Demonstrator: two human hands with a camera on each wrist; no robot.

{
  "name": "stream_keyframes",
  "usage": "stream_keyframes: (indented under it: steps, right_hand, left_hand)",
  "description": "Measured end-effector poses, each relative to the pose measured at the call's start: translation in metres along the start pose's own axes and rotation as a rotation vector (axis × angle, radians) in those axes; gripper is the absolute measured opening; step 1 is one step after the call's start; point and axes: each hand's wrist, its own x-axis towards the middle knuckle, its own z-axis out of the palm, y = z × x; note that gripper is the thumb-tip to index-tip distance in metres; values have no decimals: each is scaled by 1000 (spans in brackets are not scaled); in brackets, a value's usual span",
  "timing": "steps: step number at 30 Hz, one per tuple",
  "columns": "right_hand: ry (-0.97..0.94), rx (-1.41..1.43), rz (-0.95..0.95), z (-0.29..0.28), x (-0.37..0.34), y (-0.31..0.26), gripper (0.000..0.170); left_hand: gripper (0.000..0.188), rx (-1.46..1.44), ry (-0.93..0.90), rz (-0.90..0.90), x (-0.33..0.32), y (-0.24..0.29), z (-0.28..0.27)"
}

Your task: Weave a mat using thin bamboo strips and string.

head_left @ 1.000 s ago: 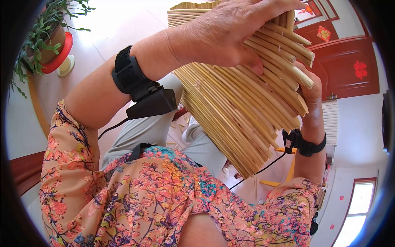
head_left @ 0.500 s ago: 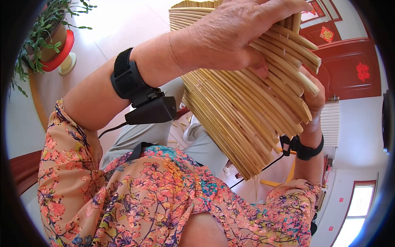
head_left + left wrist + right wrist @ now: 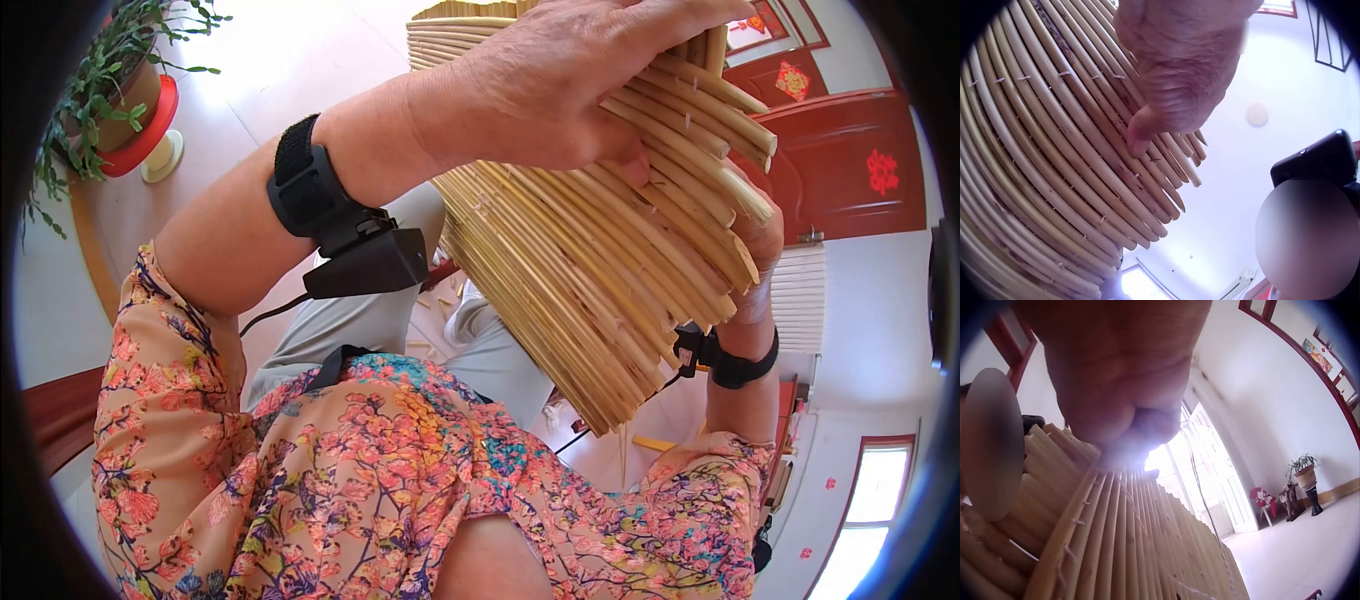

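Note:
A thick mat of pale yellow stalks, laid side by side and stitched with thread, is held up in front of the chest. My left hand grips its upper part, the thumb lying across the near face and the other fingers reaching over the top. In the left wrist view the thumb of the left hand presses on the stalks close to their uneven ends. At the mat's right side, my right hand holds the stalk ends from behind, its fingers mostly hidden. The right wrist view shows stitches along the mat.
Grey-trousered legs extend below the mat. Short stalk scraps lie on the pale floor beside a white shoe. A potted plant stands at the far left, and a red door at the right.
The mat's stalk ends have shifted slightly right, along with my left hand. My right wrist has dropped slightly and moved a little left. Both hands keep their hold.

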Motion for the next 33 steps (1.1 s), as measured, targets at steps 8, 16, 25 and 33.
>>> stream_keyframes:
  steps: [8, 16, 25, 33]
  right_hand:
    - [-91, -481, -135, -13, 5, -5, 30]
    - [-116, -504, -93, -13, 7, -6, 20]
    - [-88, -530, -253, -8, 7, -4, 18]
    - [-30, -497, -154, 2, 10, -15, 14]
  left_hand:
    - [104, -103, -43, 0, 2, -9, 1]
    - [105, -5, 5, 104, 0, -4, -2]
    - [100, -23, -7, -78, -2, 10, -5]
    - [100, -70, -39, -94, -1, 3, -7]
